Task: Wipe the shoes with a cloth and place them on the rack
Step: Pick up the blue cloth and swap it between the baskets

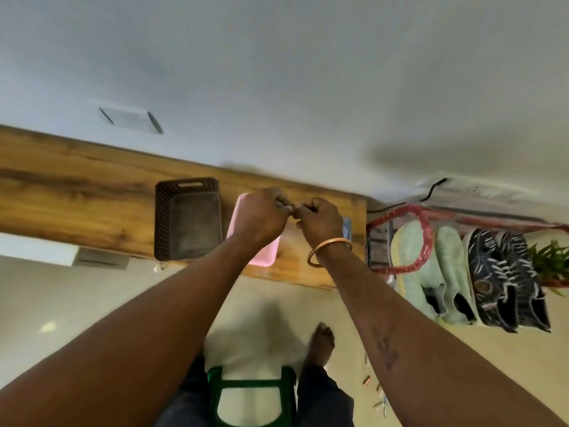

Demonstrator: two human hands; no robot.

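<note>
My left hand (261, 217) and my right hand (320, 223) are raised together over the wooden table (77, 195). Their fingers are curled and the fingertips meet; nothing shows between them. The right wrist wears a bangle. To the right, a pair of mint green shoes (431, 272) and a pair of black patterned shoes (505, 278) sit side by side on a red-framed rack (400, 214). No cloth is plainly visible; a small bluish-grey item (346, 232) peeks out behind my right hand.
A dark woven basket (187, 220) and a pink tray (264, 254) stand on the table under my hands. A green stool (251, 392) is between my legs. Small items (377, 392) litter the floor. A plant (551, 263) stands right of the rack.
</note>
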